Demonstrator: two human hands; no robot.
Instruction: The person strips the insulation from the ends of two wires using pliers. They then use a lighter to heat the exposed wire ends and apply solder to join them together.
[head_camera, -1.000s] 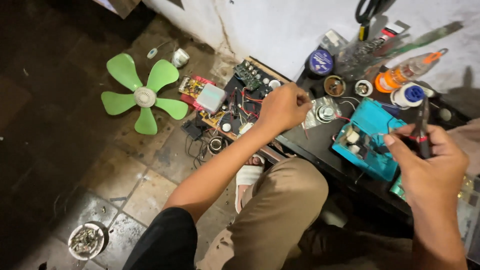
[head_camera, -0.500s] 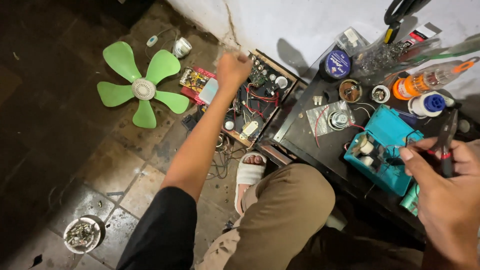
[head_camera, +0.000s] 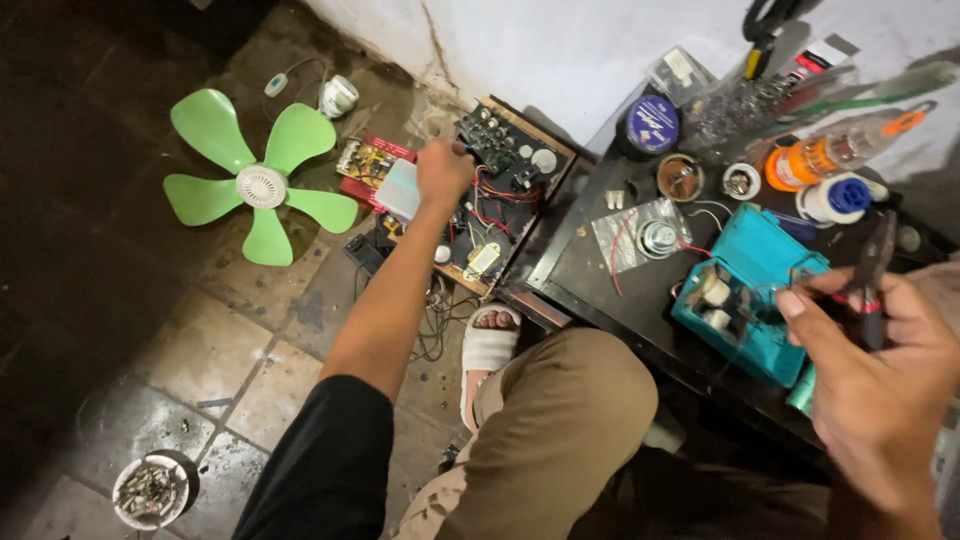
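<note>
Circuit board (head_camera: 495, 190): upper middle of the frame, flat on the floor against the wall, its wires facing up so you can get at them.
Left hand (head_camera: 443, 172): stretched out over the board's near-left edge, fingers curled down onto it; what they pinch, if anything, is hidden under your knuckles.
Right hand (head_camera: 880, 385): lower right, fingers wrapped around dark pliers (head_camera: 874, 275), tips pointing up and away, parked clear of the work.
Teal box (head_camera: 745, 290): open on the black table (head_camera: 580, 270), just left of your right hand, insides exposed.
Green fan blade (head_camera: 255, 185): upper left on the tiles, well apart from the board.
Sandalled foot (head_camera: 490, 345): centre, tucked beside the table edge.
</note>
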